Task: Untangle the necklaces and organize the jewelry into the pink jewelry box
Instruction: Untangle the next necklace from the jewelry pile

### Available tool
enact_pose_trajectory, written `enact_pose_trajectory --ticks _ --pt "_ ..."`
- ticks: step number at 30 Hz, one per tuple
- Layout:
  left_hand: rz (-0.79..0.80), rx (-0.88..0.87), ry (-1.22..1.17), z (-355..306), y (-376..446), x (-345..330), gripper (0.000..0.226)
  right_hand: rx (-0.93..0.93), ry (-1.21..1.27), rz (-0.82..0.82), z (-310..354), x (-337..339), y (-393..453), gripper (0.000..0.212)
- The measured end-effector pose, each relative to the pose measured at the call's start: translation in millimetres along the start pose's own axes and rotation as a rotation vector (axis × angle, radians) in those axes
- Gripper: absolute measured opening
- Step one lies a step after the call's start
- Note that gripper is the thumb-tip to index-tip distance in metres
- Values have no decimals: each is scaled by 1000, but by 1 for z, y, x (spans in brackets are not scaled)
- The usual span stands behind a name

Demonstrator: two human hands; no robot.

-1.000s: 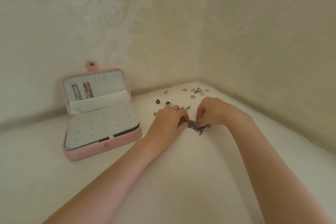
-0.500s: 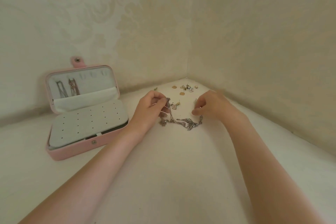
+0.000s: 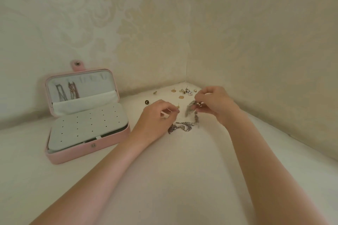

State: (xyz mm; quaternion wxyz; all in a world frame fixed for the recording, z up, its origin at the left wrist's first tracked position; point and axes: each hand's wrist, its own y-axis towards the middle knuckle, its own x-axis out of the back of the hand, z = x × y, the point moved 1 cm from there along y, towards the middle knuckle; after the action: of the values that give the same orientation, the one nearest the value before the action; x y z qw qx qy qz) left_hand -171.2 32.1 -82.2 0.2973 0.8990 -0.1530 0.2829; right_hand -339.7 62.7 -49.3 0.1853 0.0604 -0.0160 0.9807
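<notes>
A silver tangled necklace (image 3: 184,126) lies in a heap on the cream surface between my hands, and one strand rises from it. My right hand (image 3: 214,103) pinches that lifted strand, which hangs blurred beneath the fingers. My left hand (image 3: 158,116) sits just left of the heap with its fingers curled; whether it pinches a thin chain is not plain. The pink jewelry box (image 3: 87,149) stands open at the left. Its lid holds two hung necklaces (image 3: 66,90), and a white earring panel with holes covers its base.
Several small earrings and studs (image 3: 185,92) are scattered near the corner behind my hands, with a dark round stud (image 3: 146,102) farther left. Patterned walls meet in a corner close behind. Bare cream surface stretches toward me.
My hands have drawn apart from the heap. My right hand has lifted a strand up and to the right, and the necklace has spread out on the surface.
</notes>
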Motion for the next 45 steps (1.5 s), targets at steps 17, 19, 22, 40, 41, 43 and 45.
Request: enact_pose_trajectory --ticks 17,19,22,40,41,43,45 --pt "143 438 -1185 -23 -5 23 25 96 759 188 18 -26 -14 18" --pt "74 417 -1070 -22 -5 26 27 134 645 163 16 -25 -13 19" --pt "11 315 -761 -23 -7 29 24 261 186 58 17 -26 -15 23" --pt "46 202 -432 -6 -5 39 18 38 -234 477 13 -31 -22 17" --pt "40 207 -427 -5 -5 40 18 26 -187 481 12 -32 -22 18" --pt "29 204 -416 -3 -5 41 18 52 -145 432 9 -33 -19 19" --pt "33 174 -338 -2 -5 40 18 95 -178 373 5 -34 -16 17"
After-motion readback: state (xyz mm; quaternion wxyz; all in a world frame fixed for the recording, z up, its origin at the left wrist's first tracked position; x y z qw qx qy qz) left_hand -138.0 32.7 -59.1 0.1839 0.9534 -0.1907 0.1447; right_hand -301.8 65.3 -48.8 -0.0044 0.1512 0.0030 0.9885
